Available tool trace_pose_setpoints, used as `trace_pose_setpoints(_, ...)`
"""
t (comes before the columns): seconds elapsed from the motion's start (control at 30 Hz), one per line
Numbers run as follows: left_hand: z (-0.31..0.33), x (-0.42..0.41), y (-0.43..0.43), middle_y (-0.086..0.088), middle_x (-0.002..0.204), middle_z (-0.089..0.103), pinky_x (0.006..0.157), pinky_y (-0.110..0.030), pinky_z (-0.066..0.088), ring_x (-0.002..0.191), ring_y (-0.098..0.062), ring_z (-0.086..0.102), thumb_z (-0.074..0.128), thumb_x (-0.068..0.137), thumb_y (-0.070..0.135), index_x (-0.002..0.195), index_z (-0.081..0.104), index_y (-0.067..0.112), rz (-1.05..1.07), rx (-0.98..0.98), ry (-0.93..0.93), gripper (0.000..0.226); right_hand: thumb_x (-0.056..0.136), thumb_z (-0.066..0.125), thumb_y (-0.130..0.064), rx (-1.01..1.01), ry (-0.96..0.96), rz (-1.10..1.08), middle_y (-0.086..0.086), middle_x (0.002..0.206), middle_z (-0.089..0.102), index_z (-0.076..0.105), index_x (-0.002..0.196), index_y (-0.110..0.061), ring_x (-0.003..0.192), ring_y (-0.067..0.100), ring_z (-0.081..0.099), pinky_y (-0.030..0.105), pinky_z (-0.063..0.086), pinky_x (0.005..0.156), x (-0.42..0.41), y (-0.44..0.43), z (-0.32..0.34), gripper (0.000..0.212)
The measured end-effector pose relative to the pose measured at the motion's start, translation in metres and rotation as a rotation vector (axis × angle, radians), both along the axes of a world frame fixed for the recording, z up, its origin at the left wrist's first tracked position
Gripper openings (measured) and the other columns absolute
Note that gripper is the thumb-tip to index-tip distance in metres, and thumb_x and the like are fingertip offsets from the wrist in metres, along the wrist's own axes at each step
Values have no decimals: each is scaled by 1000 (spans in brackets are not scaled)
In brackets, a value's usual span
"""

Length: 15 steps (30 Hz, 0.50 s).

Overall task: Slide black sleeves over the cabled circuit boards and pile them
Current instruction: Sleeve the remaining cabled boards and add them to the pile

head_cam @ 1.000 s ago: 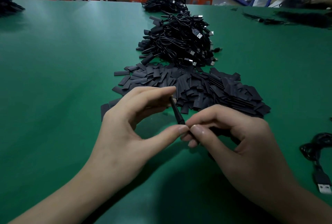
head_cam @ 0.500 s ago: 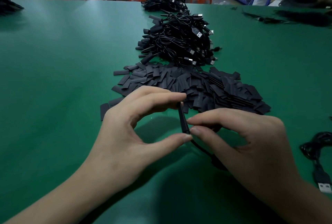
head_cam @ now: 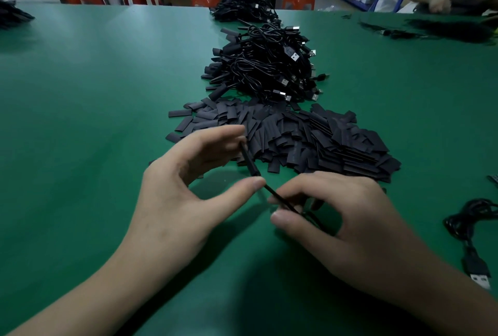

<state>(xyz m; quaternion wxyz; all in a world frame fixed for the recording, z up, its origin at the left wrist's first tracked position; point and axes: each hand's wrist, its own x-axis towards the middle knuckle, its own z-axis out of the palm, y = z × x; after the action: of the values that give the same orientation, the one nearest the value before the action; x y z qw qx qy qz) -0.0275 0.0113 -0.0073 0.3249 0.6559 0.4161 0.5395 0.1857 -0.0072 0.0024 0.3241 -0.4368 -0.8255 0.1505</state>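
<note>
Centrally, above the green table (head_cam: 94, 120), one black sleeve (head_cam: 249, 160) was pinched endwise between thumb and forefinger of the left hand (head_cam: 175, 195); its cable (head_cam: 280, 199) was gripped by the right hand (head_cam: 345, 222). Loose sleeves (head_cam: 310, 141) and a cable pile (head_cam: 264, 66) were noted beyond.

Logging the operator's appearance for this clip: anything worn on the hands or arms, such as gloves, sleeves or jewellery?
Nothing worn. The left hand and right hand are bare: no gloves, rings, watch or wristband. The left forearm and right forearm are also bare, with no sleeve in view up to the frame's edge. The nails are short, with no polish visible.
</note>
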Motion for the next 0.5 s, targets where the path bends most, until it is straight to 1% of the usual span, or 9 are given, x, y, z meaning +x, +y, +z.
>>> trace_pose_setpoints(0.07, -1, -3, 3, 9, 112, 74, 95, -23, 52, 109, -11, 69, 83, 68, 41, 120, 67, 31, 45, -23, -39, 55, 93, 60, -52, 11, -89, -4, -20, 87, 66, 70, 99, -31, 85, 6, 61, 36, 51, 71, 0, 0, -2, 24)
trace_pose_setpoints(0.13, -3, -5, 5, 7, 109, 74, 96, -28, 53, 107, -13, 69, 83, 65, 43, 119, 67, 31, 74, -52, -75, 57, 94, 58, -49, 12, -130, 1, -20, 87, 65, 69, 98, -31, 85, 6, 59, 36, 50, 71, 0, 1, -5, 21)
trace_pose_setpoints(0.27, -6, -6, 7, 8, 111, 74, 96, -32, 52, 105, -13, 70, 88, 65, 42, 122, 65, 29, 88, -85, -66, 62, 100, 58, -37, -6, -67, -36, -16, 86, 64, 73, 95, -25, 76, 4, 63, 30, 51, 69, 1, 5, -2, 19)
trace_pose_setpoints(0.33, -8, -7, 8, 12, 114, 73, 95, -30, 52, 106, -8, 69, 85, 67, 41, 123, 63, 32, 93, -117, -49, 60, 101, 58, -35, -54, -4, -83, -16, 87, 66, 76, 99, -27, 68, 3, 68, 24, 54, 64, 6, 11, 7, 19)
trace_pose_setpoints(0.4, -9, -7, 8, 16, 117, 71, 94, -27, 51, 109, -3, 67, 81, 68, 47, 123, 62, 36, 85, -144, -15, 59, 95, 63, -34, -62, 18, -150, -16, 88, 68, 77, 103, -30, 62, 1, 68, 20, 54, 64, 13, 25, 23, 17)
trace_pose_setpoints(0.43, -10, -7, 7, 18, 118, 70, 94, -27, 51, 110, -3, 66, 80, 69, 50, 123, 62, 36, 75, -146, 7, 59, 94, 65, -34, -32, -1, -192, -16, 88, 69, 78, 103, -30, 61, 0, 68, 22, 54, 68, 16, 36, 33, 17)
trace_pose_setpoints(0.5, -10, -5, 5, 21, 117, 69, 93, -23, 53, 111, -2, 65, 81, 73, 52, 123, 63, 35, 51, -144, 56, 56, 95, 66, -34, 64, -89, -284, -16, 88, 65, 78, 107, -29, 68, -5, 61, 23, 50, 71, 21, 66, 55, 18)
